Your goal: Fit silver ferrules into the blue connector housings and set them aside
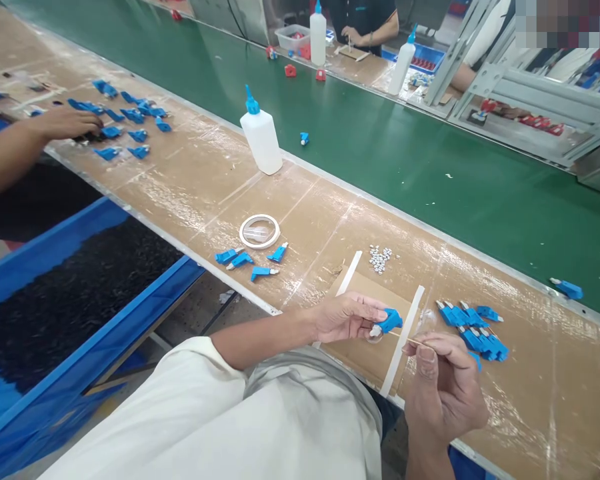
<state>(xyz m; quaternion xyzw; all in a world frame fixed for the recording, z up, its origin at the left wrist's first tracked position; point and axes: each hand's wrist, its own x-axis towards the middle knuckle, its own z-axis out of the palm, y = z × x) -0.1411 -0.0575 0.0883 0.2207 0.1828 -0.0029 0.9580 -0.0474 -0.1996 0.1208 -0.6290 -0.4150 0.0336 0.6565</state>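
Note:
Between the thumb and fingers of my left hand (347,316) is a small blue plastic part (391,321) with a whitish end. My right hand (450,380) pinches a thin wooden stick (416,342), whose far end points toward that part. Whether the stick's tip touches it I cannot tell. Both hands are over a cardboard sheet (380,293) held down with white tape strips. Just beyond the sheet lies a small heap of tiny silvery-white pieces (380,259). To the right of my right hand is a cluster of similar blue parts (480,333).
Several blue parts (240,260) lie by a tape roll (259,231) on the brown table. A white bottle (263,140) with a blue nozzle stands near the green conveyor belt (360,153). At left, a co-worker's hand (70,125) is among blue parts; a blue bin (145,303) holds dark pieces.

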